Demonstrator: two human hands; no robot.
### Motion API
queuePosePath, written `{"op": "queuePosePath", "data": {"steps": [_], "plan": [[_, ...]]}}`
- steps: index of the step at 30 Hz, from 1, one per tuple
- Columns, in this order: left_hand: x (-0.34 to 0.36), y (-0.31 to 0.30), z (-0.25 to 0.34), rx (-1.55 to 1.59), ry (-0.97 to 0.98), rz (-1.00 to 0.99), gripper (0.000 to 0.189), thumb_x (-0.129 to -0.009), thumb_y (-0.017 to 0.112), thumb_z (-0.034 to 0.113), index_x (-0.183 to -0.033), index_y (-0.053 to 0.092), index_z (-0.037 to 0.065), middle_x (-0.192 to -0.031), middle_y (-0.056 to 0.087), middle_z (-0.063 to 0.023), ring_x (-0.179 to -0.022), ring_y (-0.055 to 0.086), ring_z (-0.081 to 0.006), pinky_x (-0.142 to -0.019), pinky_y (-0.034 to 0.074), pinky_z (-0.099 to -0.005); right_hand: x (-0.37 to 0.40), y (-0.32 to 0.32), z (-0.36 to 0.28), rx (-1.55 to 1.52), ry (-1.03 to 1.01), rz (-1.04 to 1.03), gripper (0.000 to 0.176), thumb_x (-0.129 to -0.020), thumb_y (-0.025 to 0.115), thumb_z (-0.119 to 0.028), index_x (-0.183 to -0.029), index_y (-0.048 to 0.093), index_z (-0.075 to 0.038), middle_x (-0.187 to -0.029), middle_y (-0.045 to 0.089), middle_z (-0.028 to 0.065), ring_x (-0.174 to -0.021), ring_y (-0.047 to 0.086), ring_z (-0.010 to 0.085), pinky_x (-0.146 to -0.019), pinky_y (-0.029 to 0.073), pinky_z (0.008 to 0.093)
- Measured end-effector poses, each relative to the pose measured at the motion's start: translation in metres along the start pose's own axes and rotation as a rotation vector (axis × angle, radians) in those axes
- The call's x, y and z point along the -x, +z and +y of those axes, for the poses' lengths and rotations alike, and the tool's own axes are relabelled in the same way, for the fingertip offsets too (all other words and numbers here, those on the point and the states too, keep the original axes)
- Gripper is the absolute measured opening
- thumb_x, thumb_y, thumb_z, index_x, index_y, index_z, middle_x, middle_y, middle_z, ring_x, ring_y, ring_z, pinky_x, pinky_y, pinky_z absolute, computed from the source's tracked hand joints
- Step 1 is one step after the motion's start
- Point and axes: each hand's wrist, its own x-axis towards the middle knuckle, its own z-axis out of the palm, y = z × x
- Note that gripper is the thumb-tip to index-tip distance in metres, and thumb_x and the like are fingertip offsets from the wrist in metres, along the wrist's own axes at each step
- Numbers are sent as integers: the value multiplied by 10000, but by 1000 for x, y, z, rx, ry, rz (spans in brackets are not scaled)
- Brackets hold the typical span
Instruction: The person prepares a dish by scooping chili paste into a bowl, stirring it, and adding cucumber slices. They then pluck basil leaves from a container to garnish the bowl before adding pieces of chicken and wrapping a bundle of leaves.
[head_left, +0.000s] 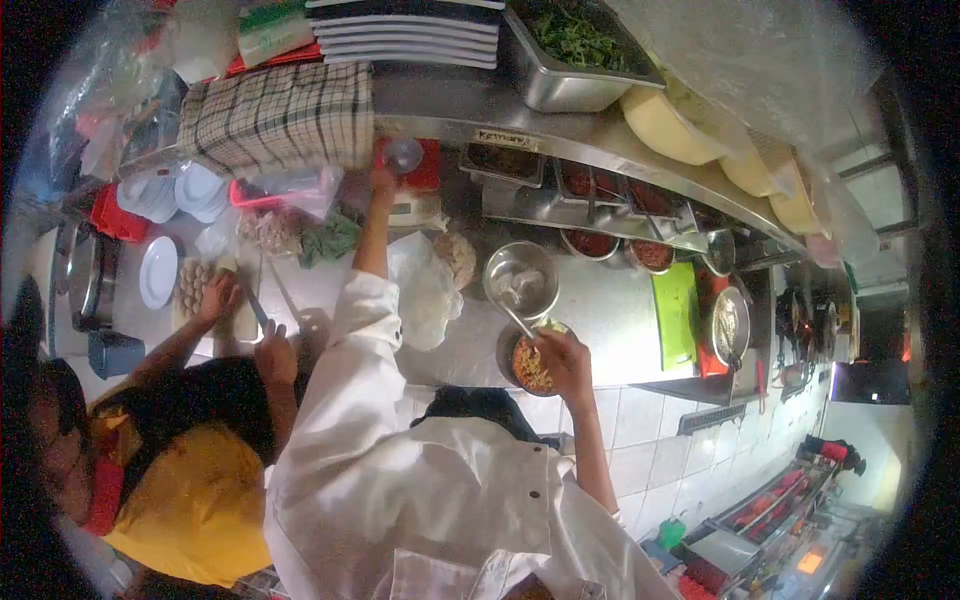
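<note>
My right hand [563, 367] is closed around the handle of a metal spoon [514, 318], above a bowl of orange-brown chopped food [533, 366] at the counter's front edge. The spoon slants up toward a steel bowl [521, 280] with pale, whitish contents. My left hand [383, 180] reaches far forward under the shelf, beside a small clear round container [403, 156] over a red surface [424, 168]. Its fingers are too blurred to show whether they grip the container. Below that arm's reach lies a crumpled translucent plastic bag [420, 290].
At left a co-worker's hands [220, 296] work with a knife [256, 304] at a cutting board. A steel shelf [590, 160] overhangs the counter, holding a checked cloth [280, 112] and a pan of greens [580, 75]. A green board [675, 315] lies at right.
</note>
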Motion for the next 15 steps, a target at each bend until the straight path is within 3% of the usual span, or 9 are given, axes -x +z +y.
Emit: {"op": "queuePosePath", "data": {"steps": [3, 5, 6, 7, 9, 10, 12, 14, 15], "plan": [[29, -50, 46, -45, -232, 149, 349, -958, 461, 315, -1188, 556, 70, -1161, 582, -202, -1064, 548, -313, -868, 448, -491, -33, 3, -27, 51, -142, 100, 234, -897, 689, -176, -1044, 694, 6, -924, 723, 107, -824, 662, 137, -735, 514, 294], [58, -79, 65, -37, -394, 194, 362, -961, 457, 309, -1225, 544, 77, -1272, 538, -225, -1189, 497, -323, -960, 410, -481, -60, 2, -75, 135, -142, 112, 290, -911, 666, -232, -1097, 680, -10, -968, 727, 144, -880, 702, 217, -763, 528, 338], [75, 2, -6, 802, -388, 332, 456, -921, 514, 357, -1299, 505, 104, -1243, 559, -200, -1241, 444, -361, -997, 379, -526, -85, 6, -77, 309, -291, 227, 323, -917, 649, -260, -1129, 668, -17, -961, 723, 158, -886, 701, 262, -766, 533, 366], [84, -30, 6, 562, -599, 272, 499, -892, 548, 373, -1311, 494, 106, -1255, 542, -193, -1237, 435, -373, -992, 377, -540, -112, 11, -80, 485, -441, 348, 358, -922, 632, -289, -1162, 656, -24, -954, 719, 171, -892, 700, 306, -768, 537, 395], [104, -103, 33, 87, -981, -5, 596, -835, 618, 404, -1333, 474, 112, -1281, 509, -179, -1229, 417, -396, -983, 373, -569, -158, 17, -101, 644, -384, 379, 413, -921, 608, -330, -1206, 635, -32, -966, 705, 198, -887, 679, 368, -763, 535, 449], [117, -121, 37, 82, -984, -5, 596, -835, 618, 404, -1333, 474, 112, -1281, 509, -179, -1229, 417, -396, -983, 373, -569, -181, 20, -103, 709, -419, 407, 413, -916, 606, -349, -1175, 648, -30, -963, 703, 202, -880, 680, 367, -772, 534, 463], [135, -149, 42, -306, -896, 9, 703, -737, 697, 424, -1324, 468, 112, -1325, 431, -194, -1186, 411, -454, -912, 392, -603, -224, 27, -107, 770, -457, 430, 415, -911, 603, -368, -1144, 662, -29, -959, 700, 205, -874, 681, 367, -780, 534, 478], [150, -153, 31, -197, -854, -59, 673, -737, 701, 389, -1309, 486, 108, -1361, 389, -205, -1184, 403, -475, -893, 398, -607, -258, 39, -108, 883, -275, 308, 520, -920, 584, -381, -1297, 557, -23, -1123, 654, 254, -1089, 600, 422, -923, 472, 512], [161, -149, 20, -78, -806, -122, 643, -736, 705, 355, -1294, 504, 104, -1396, 346, -217, -1182, 395, -496, -874, 404, -612, -273, 45, -103, 875, -273, 300, 520, -920, 584, -381, -1297, 557, -23, -1123, 654, 254, -1089, 600, 422, -923, 472, 512]]}}
